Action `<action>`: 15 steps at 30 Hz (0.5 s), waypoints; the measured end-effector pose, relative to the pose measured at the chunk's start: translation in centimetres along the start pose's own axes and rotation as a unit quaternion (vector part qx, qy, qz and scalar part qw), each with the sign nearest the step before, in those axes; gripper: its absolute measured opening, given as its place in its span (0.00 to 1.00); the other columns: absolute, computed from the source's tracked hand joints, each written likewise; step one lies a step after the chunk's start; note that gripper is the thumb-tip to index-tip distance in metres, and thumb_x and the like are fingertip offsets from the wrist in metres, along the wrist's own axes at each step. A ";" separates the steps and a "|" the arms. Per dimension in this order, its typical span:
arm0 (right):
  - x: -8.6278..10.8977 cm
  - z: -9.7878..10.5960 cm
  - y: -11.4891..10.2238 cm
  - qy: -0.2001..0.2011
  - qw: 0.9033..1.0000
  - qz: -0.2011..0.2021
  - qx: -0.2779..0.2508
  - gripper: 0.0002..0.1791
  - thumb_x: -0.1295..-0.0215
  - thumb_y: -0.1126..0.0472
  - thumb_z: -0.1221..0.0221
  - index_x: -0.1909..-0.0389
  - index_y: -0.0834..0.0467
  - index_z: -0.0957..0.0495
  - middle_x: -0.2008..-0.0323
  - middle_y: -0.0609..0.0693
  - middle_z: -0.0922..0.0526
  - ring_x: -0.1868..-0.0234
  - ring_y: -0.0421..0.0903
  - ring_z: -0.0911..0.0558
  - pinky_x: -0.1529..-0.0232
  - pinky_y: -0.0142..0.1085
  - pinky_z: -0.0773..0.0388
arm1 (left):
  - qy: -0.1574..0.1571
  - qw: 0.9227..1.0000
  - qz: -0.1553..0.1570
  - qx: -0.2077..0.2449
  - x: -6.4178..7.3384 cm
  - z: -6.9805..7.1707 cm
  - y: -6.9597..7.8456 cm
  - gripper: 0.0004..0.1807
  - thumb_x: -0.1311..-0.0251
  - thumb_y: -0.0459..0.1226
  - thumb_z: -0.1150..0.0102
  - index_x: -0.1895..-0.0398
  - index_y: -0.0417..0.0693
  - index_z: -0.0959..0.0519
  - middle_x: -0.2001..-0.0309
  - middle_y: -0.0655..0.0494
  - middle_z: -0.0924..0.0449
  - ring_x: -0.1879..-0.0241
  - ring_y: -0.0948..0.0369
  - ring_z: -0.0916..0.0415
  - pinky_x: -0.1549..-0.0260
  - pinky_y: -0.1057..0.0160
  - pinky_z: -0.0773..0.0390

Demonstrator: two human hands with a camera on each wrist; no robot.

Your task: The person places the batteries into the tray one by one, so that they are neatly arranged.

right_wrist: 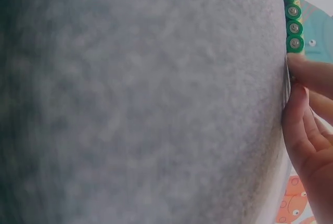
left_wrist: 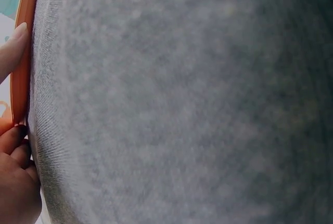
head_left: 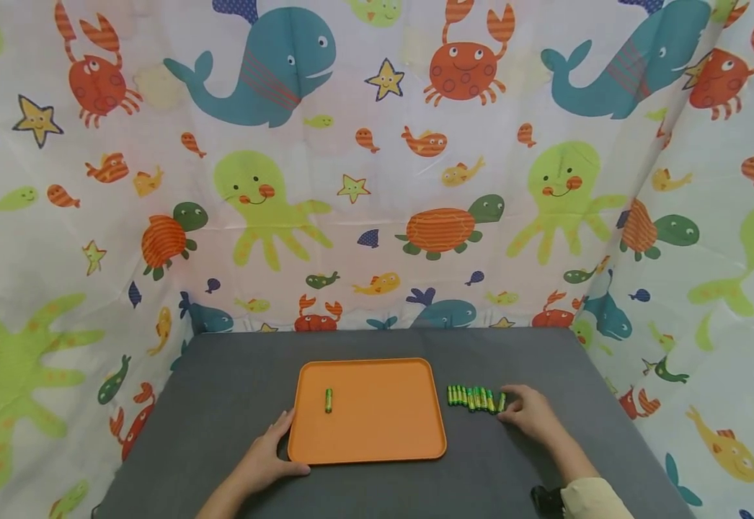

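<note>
A shallow orange tray [head_left: 377,458] lies on the grey tabletop, with one green battery [head_left: 329,401] upright in view near its left side. My left hand [head_left: 265,450] holds the tray's near left corner, fingers along the left rim and thumb at the front edge. In the left wrist view the thumb [left_wrist: 13,52] touches the orange rim. Right of the tray runs a row of green batteries [head_left: 471,398], side by side. At the row's right end my right hand [head_left: 533,412] pinches a battery [head_left: 502,402]. The right wrist view hides that battery behind the fingers [right_wrist: 299,114]; battery ends [right_wrist: 294,27] show beside them.
Grey cloth covers the table [head_left: 481,483]. A white curtain [head_left: 364,238] printed with sea animals hangs behind it and along both sides. A black strap [head_left: 548,501] sits at the right wrist, beside a pale sleeve [head_left: 591,499].
</note>
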State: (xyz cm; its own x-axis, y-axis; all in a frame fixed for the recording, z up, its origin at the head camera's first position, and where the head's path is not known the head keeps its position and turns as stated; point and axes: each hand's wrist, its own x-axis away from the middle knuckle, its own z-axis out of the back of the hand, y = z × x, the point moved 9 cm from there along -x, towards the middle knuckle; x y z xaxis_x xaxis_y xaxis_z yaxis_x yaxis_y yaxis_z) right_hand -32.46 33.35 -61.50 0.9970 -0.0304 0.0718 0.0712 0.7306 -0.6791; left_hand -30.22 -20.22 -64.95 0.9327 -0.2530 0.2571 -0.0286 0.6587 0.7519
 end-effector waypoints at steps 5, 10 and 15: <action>-0.1 0.3 0.4 0.004 1.000 -0.007 -0.006 0.32 0.44 0.65 0.28 0.39 0.69 0.24 0.75 0.47 0.16 0.77 0.43 0.23 0.77 0.36 0.28 | 0.000 1.000 0.003 -0.003 0.0 -0.1 -0.1 0.66 0.59 0.59 0.20 0.18 0.55 0.49 0.20 0.39 0.53 0.24 0.30 0.56 0.34 0.26 0.46; 0.0 1.3 -0.6 0.020 1.000 0.010 -0.021 0.31 0.41 0.63 0.29 0.37 0.68 0.25 0.66 0.52 0.13 0.67 0.45 0.16 0.70 0.39 0.21 | 0.001 1.000 0.014 -0.004 0.0 0.0 -0.2 0.67 0.60 0.59 0.20 0.18 0.57 0.49 0.20 0.40 0.53 0.24 0.29 0.57 0.35 0.25 0.46; 0.3 2.0 -4.0 0.036 0.997 0.052 -0.032 0.31 0.40 0.61 0.29 0.36 0.65 0.24 0.57 0.56 0.14 0.58 0.51 0.13 0.63 0.42 0.16 | 0.002 1.000 0.015 0.000 0.0 -0.1 -0.1 0.66 0.60 0.58 0.20 0.18 0.58 0.49 0.19 0.40 0.54 0.24 0.29 0.58 0.35 0.25 0.46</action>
State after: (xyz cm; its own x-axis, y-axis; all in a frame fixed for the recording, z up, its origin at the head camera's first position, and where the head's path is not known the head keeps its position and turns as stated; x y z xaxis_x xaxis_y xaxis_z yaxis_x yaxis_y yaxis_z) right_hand -32.48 31.83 -57.30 0.9986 -0.0065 -0.0522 -0.0335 0.6867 -0.7261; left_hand -30.21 -20.21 -65.06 0.9331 -0.2303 0.2762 -0.0560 0.6657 0.7441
